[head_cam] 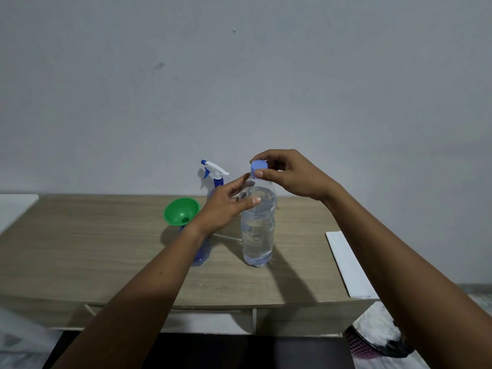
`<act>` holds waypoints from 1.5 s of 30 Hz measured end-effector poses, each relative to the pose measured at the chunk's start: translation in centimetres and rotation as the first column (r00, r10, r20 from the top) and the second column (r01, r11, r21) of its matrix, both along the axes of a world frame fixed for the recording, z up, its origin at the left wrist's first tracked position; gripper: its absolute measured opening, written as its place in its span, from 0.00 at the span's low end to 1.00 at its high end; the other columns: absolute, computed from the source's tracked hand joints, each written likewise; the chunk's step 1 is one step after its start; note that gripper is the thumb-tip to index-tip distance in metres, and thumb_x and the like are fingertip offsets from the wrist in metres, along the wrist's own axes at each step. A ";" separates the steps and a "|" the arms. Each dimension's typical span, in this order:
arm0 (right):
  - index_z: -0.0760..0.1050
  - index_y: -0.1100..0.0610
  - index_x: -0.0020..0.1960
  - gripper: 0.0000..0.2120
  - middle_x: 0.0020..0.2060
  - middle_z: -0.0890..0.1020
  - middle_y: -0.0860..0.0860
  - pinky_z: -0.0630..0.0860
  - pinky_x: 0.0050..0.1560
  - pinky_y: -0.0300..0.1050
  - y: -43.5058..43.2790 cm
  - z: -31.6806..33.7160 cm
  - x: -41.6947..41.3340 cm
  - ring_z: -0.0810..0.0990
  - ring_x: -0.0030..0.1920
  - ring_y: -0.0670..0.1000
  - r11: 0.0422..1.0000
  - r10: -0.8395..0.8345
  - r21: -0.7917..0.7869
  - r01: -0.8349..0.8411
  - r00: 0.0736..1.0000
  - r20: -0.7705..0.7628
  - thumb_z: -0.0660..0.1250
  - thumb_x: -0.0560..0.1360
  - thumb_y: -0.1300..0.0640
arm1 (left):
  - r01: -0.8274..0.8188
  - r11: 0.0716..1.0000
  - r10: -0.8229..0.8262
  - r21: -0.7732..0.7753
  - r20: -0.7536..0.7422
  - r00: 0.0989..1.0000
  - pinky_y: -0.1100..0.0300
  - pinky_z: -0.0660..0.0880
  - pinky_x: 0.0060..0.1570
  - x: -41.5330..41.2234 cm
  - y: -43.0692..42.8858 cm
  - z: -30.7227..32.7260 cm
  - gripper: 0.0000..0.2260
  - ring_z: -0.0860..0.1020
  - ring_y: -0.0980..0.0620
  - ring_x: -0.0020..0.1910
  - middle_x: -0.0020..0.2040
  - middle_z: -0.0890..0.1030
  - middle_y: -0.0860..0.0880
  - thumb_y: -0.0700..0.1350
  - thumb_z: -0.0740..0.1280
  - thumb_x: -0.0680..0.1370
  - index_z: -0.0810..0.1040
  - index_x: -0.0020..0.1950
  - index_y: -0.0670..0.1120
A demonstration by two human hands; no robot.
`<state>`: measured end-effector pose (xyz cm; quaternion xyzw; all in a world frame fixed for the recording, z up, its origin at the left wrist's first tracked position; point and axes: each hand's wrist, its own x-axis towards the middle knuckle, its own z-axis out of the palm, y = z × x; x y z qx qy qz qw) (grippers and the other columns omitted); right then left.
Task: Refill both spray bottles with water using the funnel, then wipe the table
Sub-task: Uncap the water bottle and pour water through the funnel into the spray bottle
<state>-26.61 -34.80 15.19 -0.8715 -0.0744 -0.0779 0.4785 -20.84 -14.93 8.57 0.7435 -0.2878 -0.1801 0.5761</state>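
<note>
One green funnel (181, 210) sits in the near spray bottle (200, 258) on the surface (93, 249); fingers of your left hand (226, 206) curl round the water bottle (257, 235), while fingers of your right hand (295, 174) pinch its blue cap (257, 168) just above.

Dim, even light; soft shadows fall forward; wide-angle edges bend.

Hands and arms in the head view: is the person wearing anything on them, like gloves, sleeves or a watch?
Nothing worn shows. The left hand and right hand are bare: no gloves, rings or watch. The left forearm and right forearm are uncovered to the picture's lower edge, no sleeve in view.
</note>
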 end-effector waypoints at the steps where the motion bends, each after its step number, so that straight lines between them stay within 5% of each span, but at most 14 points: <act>1: 0.81 0.53 0.60 0.14 0.45 0.85 0.51 0.79 0.55 0.46 0.1 -0.1 -0.1 0.83 0.45 0.49 1.000 -0.022 0.004 0.022 1.000 0.004 0.75 0.77 0.52 | 0.001 1.000 -0.001 0.006 0.006 1.000 0.51 0.69 0.73 0.0 0.0 0.0 0.31 0.74 0.60 0.70 0.70 0.78 0.55 0.49 0.75 0.75 0.70 0.76 0.56; 4: 0.79 0.55 0.56 0.15 0.42 0.84 0.53 0.77 0.47 0.38 0.3 -0.3 -0.1 0.80 0.40 0.44 0.996 -0.080 0.040 0.079 0.996 0.036 0.78 0.73 0.52 | 0.001 1.000 -0.002 0.012 0.012 1.000 0.50 0.69 0.74 0.0 0.0 0.0 0.31 0.74 0.59 0.70 0.70 0.78 0.55 0.50 0.76 0.75 0.70 0.76 0.55; 10: 0.81 0.56 0.58 0.10 0.46 0.86 0.54 0.79 0.53 0.46 0.3 -0.4 -0.2 0.82 0.44 0.45 0.995 -0.022 0.093 0.019 0.999 0.028 0.73 0.78 0.55 | -0.002 1.000 0.002 0.007 -0.003 1.000 0.51 0.69 0.73 0.0 0.0 0.1 0.31 0.73 0.61 0.70 0.71 0.77 0.55 0.50 0.75 0.76 0.68 0.77 0.58; 13: 0.80 0.54 0.61 0.10 0.45 0.84 0.50 0.78 0.48 0.46 0.0 -0.5 -0.4 0.79 0.41 0.44 0.988 -0.031 0.152 0.026 0.999 0.033 0.70 0.81 0.55 | 0.003 1.000 -0.003 -0.002 -0.003 1.000 0.52 0.70 0.72 -0.1 0.0 0.2 0.31 0.73 0.62 0.70 0.70 0.77 0.55 0.49 0.75 0.76 0.69 0.77 0.57; 17: 0.80 0.54 0.61 0.10 0.56 0.83 0.53 0.81 0.59 0.54 -0.4 -1.4 -0.5 0.82 0.49 0.53 0.960 -0.082 0.272 0.071 0.996 0.029 0.70 0.81 0.55 | 0.009 1.000 -0.009 -0.015 0.005 1.000 0.54 0.71 0.72 -0.3 -0.2 0.3 0.30 0.73 0.63 0.69 0.70 0.77 0.54 0.48 0.74 0.76 0.69 0.76 0.57; 21: 0.81 0.55 0.59 0.08 0.53 0.84 0.48 0.81 0.64 0.55 0.2 -4.1 -1.5 0.85 0.57 0.56 0.838 -0.251 0.506 0.202 0.967 0.029 0.71 0.80 0.58 | 0.003 1.000 -0.003 -0.018 -0.003 1.000 0.57 0.72 0.70 -0.4 -0.2 0.2 0.30 0.74 0.62 0.69 0.70 0.77 0.54 0.47 0.73 0.77 0.68 0.77 0.55; 24: 0.82 0.53 0.58 0.09 0.52 0.86 0.49 0.81 0.63 0.57 0.4 -7.3 -2.3 0.85 0.55 0.57 0.754 -0.366 0.574 0.320 0.930 -0.037 0.73 0.78 0.59 | 0.002 0.999 -0.003 -0.032 -0.019 1.000 0.67 0.73 0.64 -0.7 -0.4 0.1 0.30 0.74 0.63 0.68 0.72 0.75 0.52 0.44 0.72 0.78 0.66 0.79 0.52; 31: 0.82 0.52 0.55 0.11 0.49 0.86 0.46 0.82 0.55 0.51 0.0 -15.5 -4.9 0.85 0.48 0.47 0.785 -0.540 0.260 0.563 0.827 -0.159 0.77 0.74 0.58 | -0.042 0.998 0.040 -0.056 -0.035 0.999 0.68 0.72 0.65 -0.9 -0.7 -0.6 0.31 0.73 0.58 0.70 0.74 0.73 0.51 0.40 0.69 0.80 0.61 0.80 0.48; 35: 0.80 0.48 0.51 0.12 0.47 0.85 0.45 0.81 0.53 0.51 -0.5 -21.0 -6.7 0.84 0.49 0.49 0.821 -0.551 -0.023 0.571 0.781 -0.294 0.78 0.70 0.51 | -0.046 0.997 0.045 -0.063 -0.013 0.999 0.70 0.71 0.63 -1.1 -0.8 -1.0 0.30 0.74 0.63 0.66 0.73 0.73 0.51 0.40 0.69 0.80 0.63 0.80 0.49; 40: 0.83 0.50 0.49 0.10 0.45 0.86 0.47 0.75 0.44 0.43 0.2 -24.6 -8.3 0.83 0.48 0.52 0.820 -0.572 -0.260 0.509 0.742 -0.351 0.74 0.70 0.46 | -0.067 0.995 0.066 -0.075 -0.018 0.998 0.65 0.69 0.69 -0.9 -0.7 -1.6 0.30 0.71 0.57 0.72 0.73 0.73 0.50 0.39 0.69 0.80 0.62 0.80 0.47; 45: 0.84 0.51 0.56 0.16 0.57 0.80 0.53 0.78 0.57 0.53 0.4 -25.7 -7.9 0.76 0.61 0.56 0.832 -0.532 -0.368 0.416 0.786 -0.314 0.78 0.70 0.47 | -0.054 0.996 0.053 -0.073 -0.017 0.998 0.65 0.68 0.70 -1.0 -0.6 -1.6 0.30 0.70 0.57 0.73 0.74 0.72 0.50 0.39 0.68 0.80 0.62 0.80 0.48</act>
